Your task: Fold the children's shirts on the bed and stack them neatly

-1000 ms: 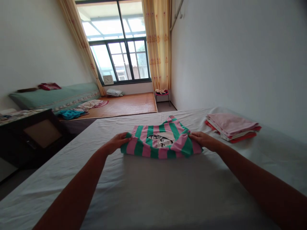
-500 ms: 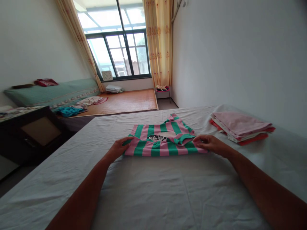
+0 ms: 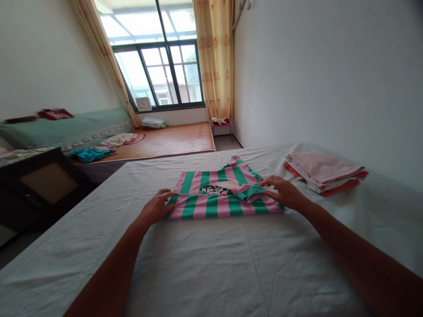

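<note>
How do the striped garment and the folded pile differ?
The striped garment has green and pink bands; the folded pile shows plain pale pink on top. The garment lies flatter, with the left hand and right hand at its sides; the pile is layered, untouched. Both rest on the white sheet.

the garment before me: broad stripes, pink alternating with green; its print black on cream. sheet beneath: plain greyish white. folded stack: pale pink on top, white and orange-red under. far mat: orange-brown. crumpled cloth: bright blue. curtain by the corner: yellow, reddish flower motifs. cabinet: near-black, tan panel. window frame: dark.
</note>
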`<action>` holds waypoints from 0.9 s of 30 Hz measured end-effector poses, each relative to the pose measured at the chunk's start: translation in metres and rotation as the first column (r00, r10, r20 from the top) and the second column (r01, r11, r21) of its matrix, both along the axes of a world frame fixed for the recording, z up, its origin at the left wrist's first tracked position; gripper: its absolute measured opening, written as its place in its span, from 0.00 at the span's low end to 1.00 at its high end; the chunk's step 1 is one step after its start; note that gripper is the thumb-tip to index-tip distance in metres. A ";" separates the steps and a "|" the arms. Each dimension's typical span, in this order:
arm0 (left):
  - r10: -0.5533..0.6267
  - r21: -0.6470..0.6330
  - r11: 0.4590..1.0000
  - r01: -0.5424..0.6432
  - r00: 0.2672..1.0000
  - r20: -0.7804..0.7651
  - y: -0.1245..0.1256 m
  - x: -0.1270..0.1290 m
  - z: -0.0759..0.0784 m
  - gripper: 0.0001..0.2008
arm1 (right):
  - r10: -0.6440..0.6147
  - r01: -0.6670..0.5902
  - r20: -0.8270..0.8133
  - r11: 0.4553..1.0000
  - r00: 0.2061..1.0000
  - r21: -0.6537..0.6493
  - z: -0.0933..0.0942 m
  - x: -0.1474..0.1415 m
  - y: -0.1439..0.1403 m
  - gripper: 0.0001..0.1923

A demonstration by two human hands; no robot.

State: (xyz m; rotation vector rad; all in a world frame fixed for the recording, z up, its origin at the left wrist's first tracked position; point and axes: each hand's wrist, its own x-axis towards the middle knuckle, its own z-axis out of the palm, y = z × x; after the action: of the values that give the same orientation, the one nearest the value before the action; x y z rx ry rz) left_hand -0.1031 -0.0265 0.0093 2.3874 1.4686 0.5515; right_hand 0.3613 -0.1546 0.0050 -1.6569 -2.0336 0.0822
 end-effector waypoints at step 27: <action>0.052 -0.174 0.983 0.063 0.809 0.585 0.017 0.231 -0.024 0.13 | -0.124 0.068 -0.790 0.992 0.600 -0.104 -0.029 0.003 0.082 0.13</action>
State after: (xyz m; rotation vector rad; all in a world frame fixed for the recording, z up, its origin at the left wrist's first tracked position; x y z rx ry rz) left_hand 0.1283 -0.0096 -0.0144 1.8283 1.1635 0.9981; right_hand 0.3641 -0.0724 -0.0244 -1.3777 -1.2400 0.7310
